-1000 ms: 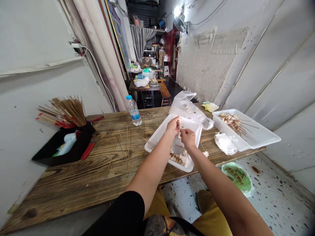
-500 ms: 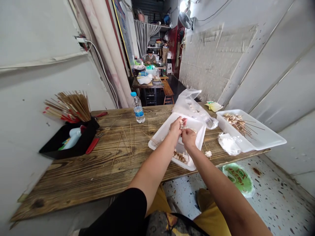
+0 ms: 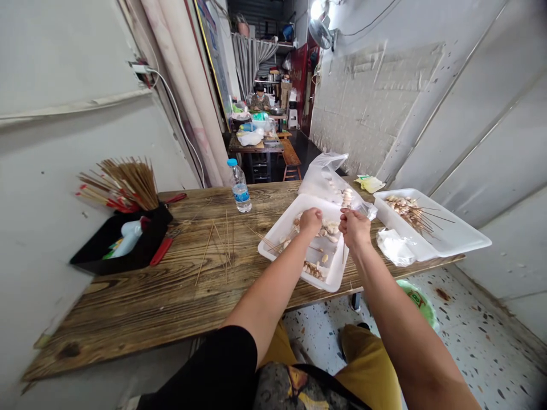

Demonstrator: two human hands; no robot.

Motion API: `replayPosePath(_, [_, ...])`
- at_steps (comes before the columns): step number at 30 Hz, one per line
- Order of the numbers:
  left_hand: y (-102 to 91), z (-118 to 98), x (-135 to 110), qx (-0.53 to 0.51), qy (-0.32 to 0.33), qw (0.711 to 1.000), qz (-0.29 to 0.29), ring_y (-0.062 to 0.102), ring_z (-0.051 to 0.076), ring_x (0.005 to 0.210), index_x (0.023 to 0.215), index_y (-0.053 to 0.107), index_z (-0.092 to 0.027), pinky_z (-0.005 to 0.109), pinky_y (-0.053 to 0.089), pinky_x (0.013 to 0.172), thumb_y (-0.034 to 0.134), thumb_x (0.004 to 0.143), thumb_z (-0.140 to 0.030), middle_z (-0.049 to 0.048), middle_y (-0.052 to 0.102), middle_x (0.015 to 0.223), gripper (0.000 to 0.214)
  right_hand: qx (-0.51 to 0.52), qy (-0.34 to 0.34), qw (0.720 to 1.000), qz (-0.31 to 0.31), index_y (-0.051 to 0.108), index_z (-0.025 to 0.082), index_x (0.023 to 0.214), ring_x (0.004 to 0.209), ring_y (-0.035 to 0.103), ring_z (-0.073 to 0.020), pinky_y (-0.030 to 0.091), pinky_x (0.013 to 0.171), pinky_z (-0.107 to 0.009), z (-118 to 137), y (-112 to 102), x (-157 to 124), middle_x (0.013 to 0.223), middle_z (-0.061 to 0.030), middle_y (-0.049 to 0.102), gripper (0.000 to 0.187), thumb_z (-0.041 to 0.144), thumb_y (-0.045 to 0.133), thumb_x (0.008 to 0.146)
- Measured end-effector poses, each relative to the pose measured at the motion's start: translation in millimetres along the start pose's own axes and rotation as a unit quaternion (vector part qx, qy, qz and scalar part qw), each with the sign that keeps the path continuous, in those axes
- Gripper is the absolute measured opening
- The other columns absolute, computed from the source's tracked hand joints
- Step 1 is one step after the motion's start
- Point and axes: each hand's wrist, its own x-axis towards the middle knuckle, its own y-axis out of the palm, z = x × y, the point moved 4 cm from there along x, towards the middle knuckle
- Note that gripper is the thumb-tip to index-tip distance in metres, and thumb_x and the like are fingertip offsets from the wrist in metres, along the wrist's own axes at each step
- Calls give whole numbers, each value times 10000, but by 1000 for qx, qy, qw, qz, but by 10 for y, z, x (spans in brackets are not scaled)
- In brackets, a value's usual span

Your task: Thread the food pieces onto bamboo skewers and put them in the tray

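Note:
My right hand [image 3: 355, 226] is closed on a thin wooden skewer, raised over the right edge of a white plastic tray [image 3: 273, 234]. Small pale pieces that look like mushrooms [image 3: 347, 197] are threaded on its upper end. Over the middle of the tray my left hand [image 3: 311, 222] is closed, its fingers curled in; what they hold, if anything, is hidden. Loose pale pieces [image 3: 330, 228] lie in the tray around the left hand. A filled skewer [image 3: 314, 270] rests at the near end, and bare skewers [image 3: 265, 239] lean over the left rim.
On the right, a second white tray [image 3: 459, 232] holds filled skewers [image 3: 408, 212] beside a crumpled white bag [image 3: 395, 247]. Behind my tray lies a clear plastic bag [image 3: 322, 176]. Leftward are loose skewers [image 3: 217, 247], a water bottle [image 3: 240, 191] and a black box [image 3: 128, 242] with skewer bundles.
My hands, together over the tray before, have moved apart. The right has gone right with the filled skewer, now upright; the left stays over the tray.

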Motion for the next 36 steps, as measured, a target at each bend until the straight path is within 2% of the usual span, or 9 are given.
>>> replayPosePath(3, [68,151,-2,151,-4,988,39,566,300,1173,499,558,-175,365,367,1020,689,633,4,111,689,763,259,18,34,999,13,574,134,714,322,247,-16,179,311,-154,179,-92,-90,454,69,459,62,77,577,736])
replayPosePath(8, [149,301,-16,125,-15,990,57,593,293,1120,394,413,-208,383,328,1060,655,588,66,64,585,557,414,21,88,996,16,578,126,678,326,246,-9,173,303,-143,70,-186,-250,446,61,462,81,73,609,730])
replayPosePath(13, [164,218,-60,71,-5,995,70,663,237,867,446,489,-202,336,446,931,680,610,36,12,527,472,347,30,107,993,32,592,129,686,337,255,-12,184,302,-145,-124,-252,-302,458,55,474,67,103,652,702])
replayPosePath(15, [167,143,-66,11,-9,997,77,666,196,725,549,563,-180,318,502,825,691,669,-14,9,575,515,242,26,116,992,41,596,128,686,334,247,-11,184,305,-150,-194,-266,-324,454,57,468,54,111,645,697])
replayPosePath(17, [160,66,-61,-120,-24,990,71,652,153,624,668,596,-159,298,527,749,700,708,-47,11,628,584,159,22,116,992,54,599,128,691,329,232,-9,175,308,-155,-248,-274,-351,456,62,464,41,129,640,693])
replayPosePath(20, [118,-29,-49,-324,-46,944,41,636,111,568,694,573,-134,279,537,743,717,701,-19,10,644,611,184,15,99,992,76,608,133,722,329,223,-6,159,313,-161,-295,-281,-385,481,66,480,81,176,653,670])
replayPosePath(23, [77,-103,-53,-415,-49,907,46,658,97,630,693,581,-118,256,529,801,675,737,13,13,651,630,167,-1,79,993,83,615,142,743,332,232,-6,153,321,-165,-315,-293,-397,493,70,487,151,226,676,633])
replayPosePath(30, [33,-96,-49,-433,-87,895,60,627,98,619,906,653,-120,247,508,715,612,845,-108,39,673,695,74,-32,58,994,85,614,154,746,336,223,-12,134,336,-183,-348,-296,-395,492,71,480,197,290,671,614])
replayPosePath(36, [29,-114,-33,-447,-89,889,49,545,68,507,808,630,-107,194,440,559,606,861,-127,26,636,600,62,-68,59,991,96,615,147,753,331,228,-14,135,344,-187,-350,-271,-408,487,70,482,206,299,644,616])
